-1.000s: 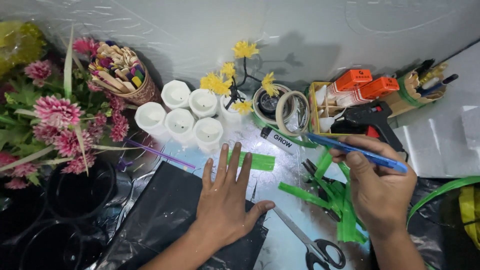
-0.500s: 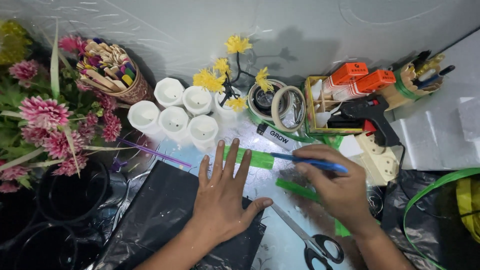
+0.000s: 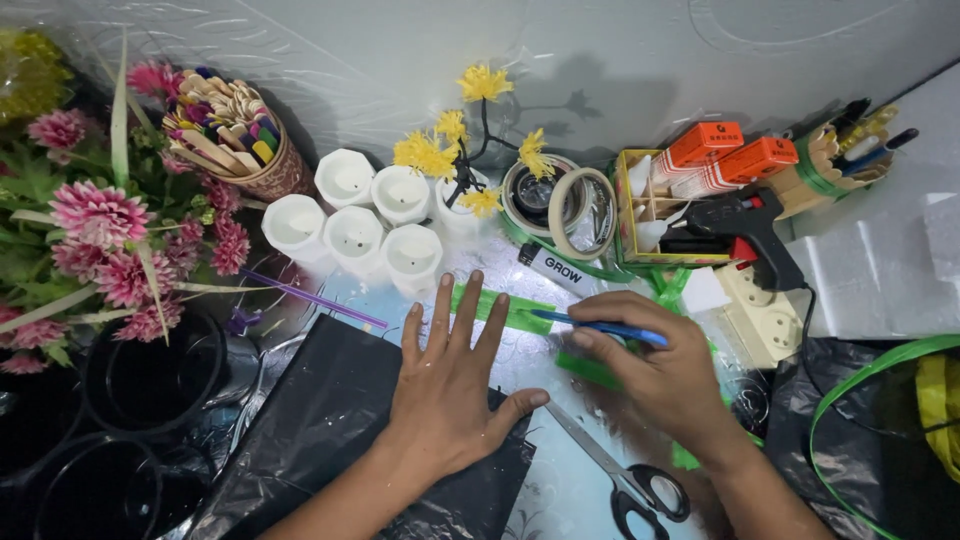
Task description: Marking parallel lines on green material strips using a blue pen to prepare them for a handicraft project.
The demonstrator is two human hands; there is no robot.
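The left hand (image 3: 455, 385) lies flat, fingers spread, pinning the green strip (image 3: 500, 308) on the table beside the black sheet (image 3: 320, 420). The right hand (image 3: 655, 375) grips a blue pen (image 3: 600, 326), tip on the strip. Marking looks underway; the next stroke needs a steady line.

Green strip, blue pen, black sheet on the worktable.
A flat green paper strip (image 3: 515, 308) lay below the white cups; the blue pen (image 3: 598, 326) pointed left, its tip on the strip's right end. The glossy black plastic sheet (image 3: 320, 420) lay crumpled, lower left of the strip.
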